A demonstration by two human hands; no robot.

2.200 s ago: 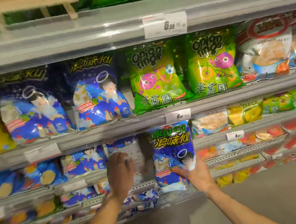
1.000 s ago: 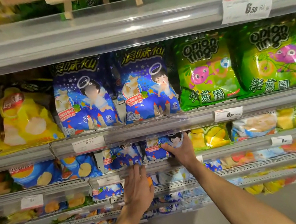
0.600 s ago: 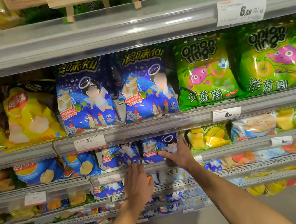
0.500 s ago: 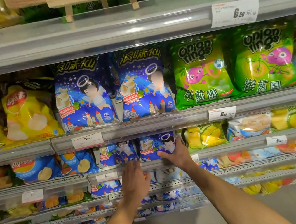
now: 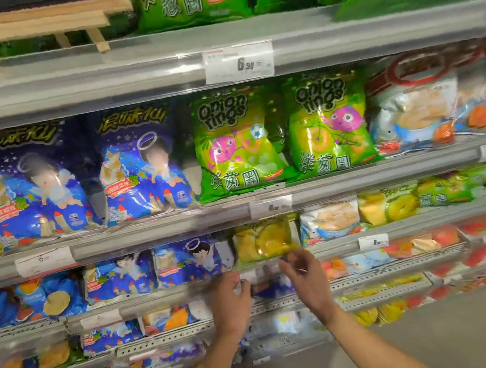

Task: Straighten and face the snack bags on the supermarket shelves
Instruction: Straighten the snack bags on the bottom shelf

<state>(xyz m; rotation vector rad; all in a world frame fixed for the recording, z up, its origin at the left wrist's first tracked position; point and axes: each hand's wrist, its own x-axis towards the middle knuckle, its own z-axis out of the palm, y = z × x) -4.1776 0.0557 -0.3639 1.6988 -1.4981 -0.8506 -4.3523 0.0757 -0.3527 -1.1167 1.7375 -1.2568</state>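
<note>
Two hands sit low centre of frame, both motion-blurred. Left hand (image 5: 233,300) is at the shelf lip (image 5: 171,300) below the blue snack bags, fingers loosely curled, nothing visibly in it. Right hand (image 5: 305,272) is just under the yellow bag (image 5: 261,239); fingertips bunched near its lower edge, but blur hides whether they pinch it — cannot tell.

Blue snack bags (image 5: 184,261), glossy crinkled film, stand upright side by side on the third shelf, faces forward, left of the yellow bag. Yellow bag is puffy, shiny foil-like film.

Shelf above, mid frame: two larger blue bags (image 5: 140,165), pillow-shaped and reflective, then two green onion-ring bags (image 5: 233,140), also glossy, upright.

Shelf rails are grey metal with clear plastic strips; white paper price tag (image 5: 238,63) on the top rail. Lower shelves show perforated metal edges. Wooden sign frame (image 5: 27,17) at upper left.
</note>
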